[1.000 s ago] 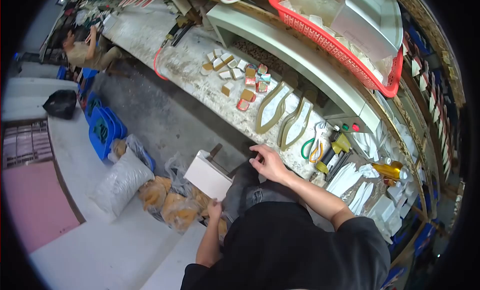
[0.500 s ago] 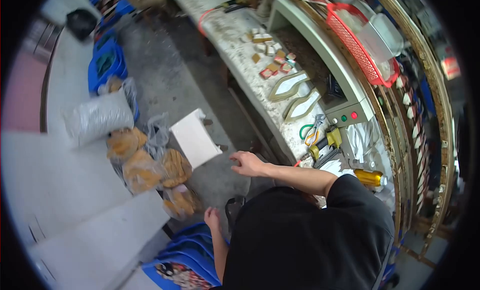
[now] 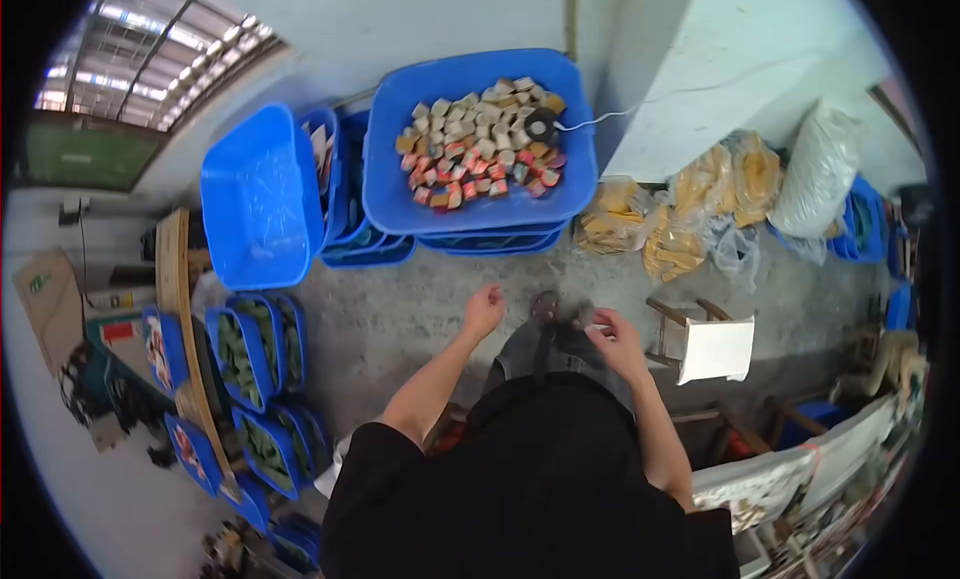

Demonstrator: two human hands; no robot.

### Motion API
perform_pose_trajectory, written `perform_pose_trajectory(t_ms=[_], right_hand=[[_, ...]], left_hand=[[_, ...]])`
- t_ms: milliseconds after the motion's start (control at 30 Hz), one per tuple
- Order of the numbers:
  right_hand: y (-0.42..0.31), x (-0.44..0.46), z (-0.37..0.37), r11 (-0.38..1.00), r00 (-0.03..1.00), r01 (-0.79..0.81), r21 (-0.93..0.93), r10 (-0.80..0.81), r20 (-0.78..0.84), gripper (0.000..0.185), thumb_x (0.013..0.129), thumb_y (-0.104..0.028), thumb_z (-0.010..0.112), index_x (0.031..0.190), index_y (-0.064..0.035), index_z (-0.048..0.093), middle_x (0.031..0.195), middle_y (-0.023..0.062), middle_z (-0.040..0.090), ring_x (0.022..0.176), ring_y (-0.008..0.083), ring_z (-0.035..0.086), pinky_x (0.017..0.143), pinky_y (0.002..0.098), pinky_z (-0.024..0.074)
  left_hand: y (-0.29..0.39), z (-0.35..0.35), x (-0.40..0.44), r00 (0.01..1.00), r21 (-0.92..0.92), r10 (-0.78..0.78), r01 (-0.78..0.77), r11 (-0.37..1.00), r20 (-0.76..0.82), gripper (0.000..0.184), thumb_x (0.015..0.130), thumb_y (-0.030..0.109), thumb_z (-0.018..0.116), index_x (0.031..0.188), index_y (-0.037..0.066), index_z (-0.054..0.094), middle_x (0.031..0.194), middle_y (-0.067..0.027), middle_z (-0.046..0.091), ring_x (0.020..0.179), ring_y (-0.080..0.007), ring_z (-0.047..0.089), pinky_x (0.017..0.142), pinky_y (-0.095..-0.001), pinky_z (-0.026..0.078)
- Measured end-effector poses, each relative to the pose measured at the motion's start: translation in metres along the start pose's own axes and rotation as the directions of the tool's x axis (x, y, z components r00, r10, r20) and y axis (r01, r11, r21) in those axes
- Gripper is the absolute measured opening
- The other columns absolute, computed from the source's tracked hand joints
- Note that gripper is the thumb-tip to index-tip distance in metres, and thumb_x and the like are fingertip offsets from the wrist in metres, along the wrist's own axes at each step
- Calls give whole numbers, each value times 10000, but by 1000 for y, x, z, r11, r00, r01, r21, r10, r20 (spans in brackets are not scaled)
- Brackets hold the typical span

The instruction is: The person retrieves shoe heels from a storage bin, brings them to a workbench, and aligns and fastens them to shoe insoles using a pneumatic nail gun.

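My left hand hangs above the concrete floor, fingers curled in and no object showing in them. To the right, my right hand is held in front of my body with its fingers partly bent and apart, holding nothing. Neither hand touches anything. Ahead of them a big blue tub sits on other stacked tubs. Inside lie many small blocks, pale, tan and red-labelled, and a dark round object with a white cord. My shoes show between the hands, one blurred.
An upended blue tub leans at the left. Below it stand blue bins of green pieces. Bags of tan pieces and a white sack line the wall. A white-topped stool stands right, near a workbench.
My view has swung left, from the workbench to the blue tubs by the wall. The stool and bags now appear on the right. Both hands have come in front of my body.
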State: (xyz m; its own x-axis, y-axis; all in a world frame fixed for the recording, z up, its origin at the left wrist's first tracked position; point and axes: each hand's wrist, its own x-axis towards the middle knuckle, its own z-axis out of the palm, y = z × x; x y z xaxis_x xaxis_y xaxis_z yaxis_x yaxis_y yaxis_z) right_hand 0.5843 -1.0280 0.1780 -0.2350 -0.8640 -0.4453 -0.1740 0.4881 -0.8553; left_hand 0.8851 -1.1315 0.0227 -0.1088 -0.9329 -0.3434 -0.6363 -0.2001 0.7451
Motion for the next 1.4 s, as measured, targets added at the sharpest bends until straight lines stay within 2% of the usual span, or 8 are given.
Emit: perform_pose_trajectory(t_ms=[167,367,533,600,867,1100,1267,1400], right_hand=[[-93,64,90,986,947,142,-88,-109,302,451,921,-151,748,1340,-13,654,1120,139,750,857,196,683,809,310,560],[-85,107,77,975,948,186,-125,-145,282,453,916,-146,750,1337,-8,654,1136,141,749,919,204,705,834,325,574],[-86,164,139,974,949,128,-188,-65,308,486,920,-113,754,1381,-12,637,1159,125,736,872,160,664,801,278,546],[-77,197,175,948,939,237,-210,-169,299,483,920,-117,754,1378,-18,637,1171,131,740,933,197,708,824,296,560],[-82,329,329,808,950,294,-511,-306,63,559,843,-130,690,1391,-52,610,1275,181,680,1071,381,664,910,448,560],[-70,380,361,516,852,476,-712,-470,229,572,793,-57,722,1354,-51,612,1269,187,641,1100,403,628,969,466,537],[-101,352,345,820,961,263,-508,-269,64,521,799,-23,717,1309,-38,613,1184,159,647,984,352,643,919,404,541],[-55,352,311,937,969,-135,324,56,241,451,829,-148,782,1244,-41,640,1115,116,649,841,190,619,780,278,504]], left_hand=[[-10,-102,-2,966,-472,-115,-8,882,-230,287,928,9,665,1207,-37,711,992,-111,761,857,-169,686,779,-278,560],[30,-100,-22,918,-490,-52,-162,856,-394,286,957,22,678,1239,-15,702,1037,-109,764,888,-157,684,795,-272,556],[49,-144,72,875,-119,174,-253,960,-452,367,874,11,683,1241,24,701,1089,-129,752,925,-268,700,815,-357,574],[47,-158,142,738,205,541,-503,839,-403,409,844,22,697,1252,34,673,1169,-150,699,1024,-343,667,839,-414,575],[5,-178,302,929,621,371,-297,726,11,409,819,111,766,1211,55,660,1138,-164,635,941,-380,707,821,-466,605],[1,-192,306,985,706,118,-174,687,127,326,828,141,768,1129,35,701,1102,-180,624,795,-391,723,749,-481,606],[5,-235,253,929,322,262,-172,931,-263,314,858,190,739,1094,-16,752,932,-167,684,676,-322,679,678,-407,589],[-22,-266,200,971,-534,-211,118,837,-115,390,908,198,697,1197,-61,733,875,-138,700,645,-192,587,611,-310,507]])
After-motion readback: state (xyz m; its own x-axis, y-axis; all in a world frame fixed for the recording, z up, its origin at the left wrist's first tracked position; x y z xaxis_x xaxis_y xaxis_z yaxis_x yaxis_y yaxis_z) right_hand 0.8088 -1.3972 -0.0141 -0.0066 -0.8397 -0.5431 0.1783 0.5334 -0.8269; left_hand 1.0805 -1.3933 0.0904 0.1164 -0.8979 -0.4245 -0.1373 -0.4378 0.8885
